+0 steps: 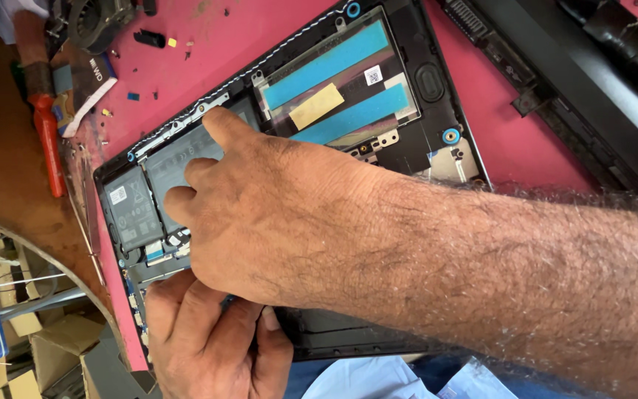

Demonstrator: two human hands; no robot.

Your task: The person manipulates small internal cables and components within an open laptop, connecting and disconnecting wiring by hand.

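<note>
Head view shows your right hand (pixel 260 214) pressing flat, fingers loose and gripping nothing, on the dark battery (pixel 164 166) inside the open laptop base (pixel 437 81), while your left hand (pixel 212 343) pinches its near edge; likely seating it, so press evenly.

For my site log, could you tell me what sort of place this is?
Probably an electronics repair bench: an opened laptop lies on a pink mat, with a red screwdriver and loose screws beside it.
</note>
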